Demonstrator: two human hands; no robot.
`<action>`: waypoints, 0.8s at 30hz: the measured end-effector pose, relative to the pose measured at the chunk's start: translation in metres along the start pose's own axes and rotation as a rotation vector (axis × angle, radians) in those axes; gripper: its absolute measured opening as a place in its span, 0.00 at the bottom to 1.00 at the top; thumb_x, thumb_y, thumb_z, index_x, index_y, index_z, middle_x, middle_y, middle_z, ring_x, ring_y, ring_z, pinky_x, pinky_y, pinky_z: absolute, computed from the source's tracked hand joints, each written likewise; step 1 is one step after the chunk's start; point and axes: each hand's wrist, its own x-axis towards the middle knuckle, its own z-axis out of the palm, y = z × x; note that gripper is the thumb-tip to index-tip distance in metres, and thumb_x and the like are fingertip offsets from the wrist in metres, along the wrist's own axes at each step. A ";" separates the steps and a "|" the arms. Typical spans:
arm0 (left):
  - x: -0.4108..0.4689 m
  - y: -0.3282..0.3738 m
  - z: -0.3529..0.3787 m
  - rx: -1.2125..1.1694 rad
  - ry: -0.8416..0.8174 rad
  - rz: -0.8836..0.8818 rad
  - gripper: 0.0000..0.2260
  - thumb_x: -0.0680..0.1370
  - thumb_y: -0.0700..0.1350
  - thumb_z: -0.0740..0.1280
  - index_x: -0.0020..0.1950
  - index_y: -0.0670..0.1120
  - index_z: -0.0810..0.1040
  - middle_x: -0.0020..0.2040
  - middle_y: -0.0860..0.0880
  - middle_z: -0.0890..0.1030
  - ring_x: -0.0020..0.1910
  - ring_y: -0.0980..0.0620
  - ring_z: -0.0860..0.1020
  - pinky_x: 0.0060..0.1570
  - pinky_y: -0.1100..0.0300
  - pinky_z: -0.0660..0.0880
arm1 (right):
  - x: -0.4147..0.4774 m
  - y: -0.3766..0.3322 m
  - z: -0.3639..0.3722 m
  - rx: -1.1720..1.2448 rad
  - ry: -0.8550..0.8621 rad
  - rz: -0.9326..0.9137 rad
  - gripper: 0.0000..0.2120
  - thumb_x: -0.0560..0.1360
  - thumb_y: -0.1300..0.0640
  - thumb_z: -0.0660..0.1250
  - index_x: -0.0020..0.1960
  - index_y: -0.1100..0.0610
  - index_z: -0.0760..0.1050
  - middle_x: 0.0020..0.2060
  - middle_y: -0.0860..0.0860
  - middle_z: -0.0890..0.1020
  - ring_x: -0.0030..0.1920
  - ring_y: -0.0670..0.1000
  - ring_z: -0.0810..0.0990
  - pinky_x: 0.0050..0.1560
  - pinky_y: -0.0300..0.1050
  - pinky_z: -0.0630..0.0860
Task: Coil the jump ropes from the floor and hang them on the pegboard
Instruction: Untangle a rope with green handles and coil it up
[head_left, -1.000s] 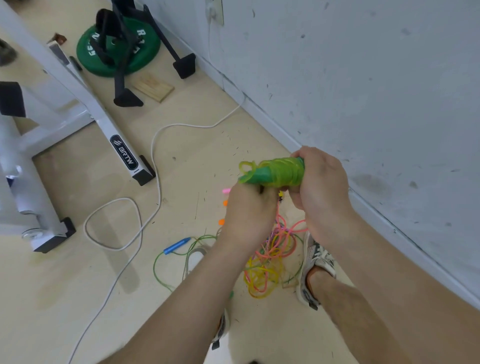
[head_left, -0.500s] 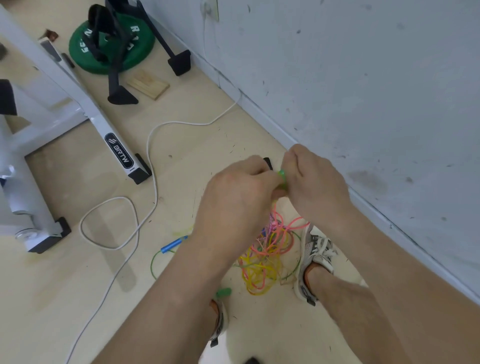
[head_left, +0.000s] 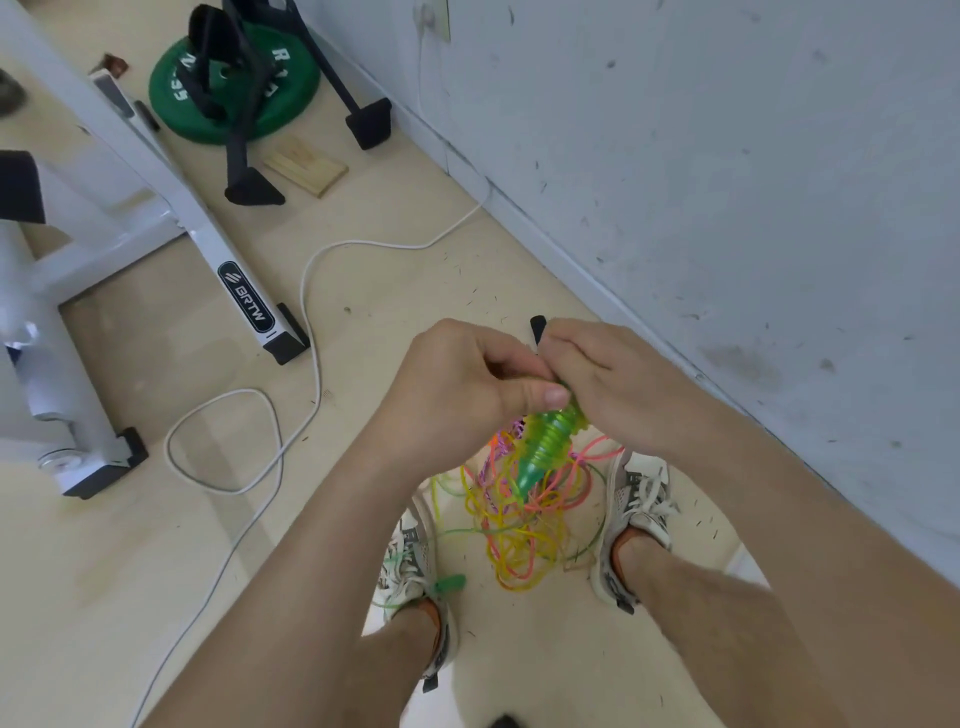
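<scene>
A green jump rope, its cord wound tightly round the green handle, hangs point-down between my hands. My left hand pinches its top end with thumb and fingers. My right hand grips the same end from the right, and a small black tip sticks up above its fingers. On the floor between my shoes lies a tangle of pink, yellow, orange and green jump ropes. A loose green handle lies by my left shoe. No pegboard is in view.
A white cable snakes over the beige floor from the wall. A white machine frame stands at left. Behind it sit a green weight plate, a black stand and a wooden block. The grey wall runs along the right.
The wound green rope was held level, then hidden behind my closed hands, and now hangs point-down below them. The view shifted slightly toward the floor.
</scene>
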 end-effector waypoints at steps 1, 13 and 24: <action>0.000 0.001 -0.001 -0.057 -0.013 -0.017 0.05 0.66 0.40 0.78 0.40 0.45 0.85 0.29 0.52 0.82 0.28 0.57 0.76 0.33 0.63 0.75 | 0.000 -0.001 -0.001 0.048 -0.029 0.006 0.15 0.77 0.50 0.54 0.32 0.49 0.66 0.26 0.44 0.70 0.31 0.46 0.68 0.36 0.46 0.64; 0.003 -0.003 -0.004 -0.241 -0.040 -0.161 0.08 0.71 0.43 0.75 0.43 0.41 0.79 0.25 0.54 0.76 0.25 0.58 0.71 0.25 0.70 0.66 | -0.005 -0.004 -0.007 0.310 -0.049 0.002 0.11 0.82 0.55 0.57 0.41 0.54 0.70 0.27 0.44 0.70 0.29 0.44 0.66 0.32 0.40 0.64; 0.014 -0.007 0.012 -0.598 0.396 -0.114 0.14 0.72 0.46 0.74 0.49 0.35 0.81 0.35 0.42 0.75 0.25 0.54 0.67 0.24 0.65 0.65 | -0.008 -0.017 0.017 0.801 -0.052 0.200 0.19 0.78 0.46 0.61 0.60 0.59 0.73 0.42 0.56 0.79 0.37 0.50 0.80 0.37 0.45 0.80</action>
